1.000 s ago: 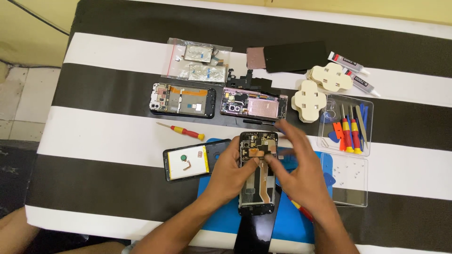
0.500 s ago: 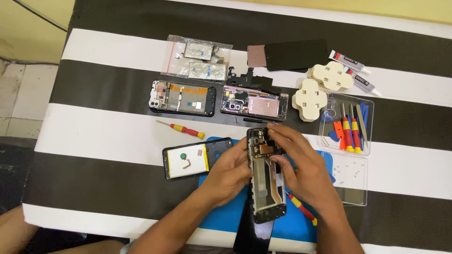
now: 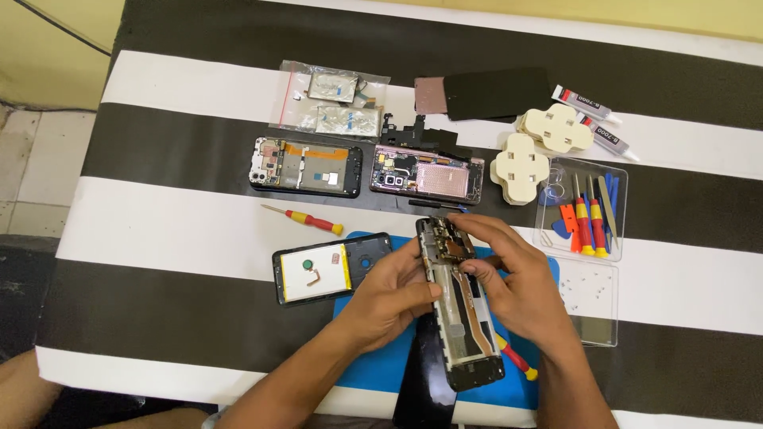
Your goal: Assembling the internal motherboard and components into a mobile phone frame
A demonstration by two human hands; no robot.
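Opened phone frame [image 3: 461, 310] gripped by left hand [image 3: 393, 298], right hand [image 3: 513, 282] fingertips pinching its upper board.

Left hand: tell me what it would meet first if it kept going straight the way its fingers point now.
The left hand points up and to the right, and its fingers already touch the opened phone frame it grips. Past that, the line probably runs into the right hand on the frame's other side, though depth is hard to judge.

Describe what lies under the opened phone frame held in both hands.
Under the phone frame lie a blue mat, a black panel and a red-yellow screwdriver, whose tip is covered.
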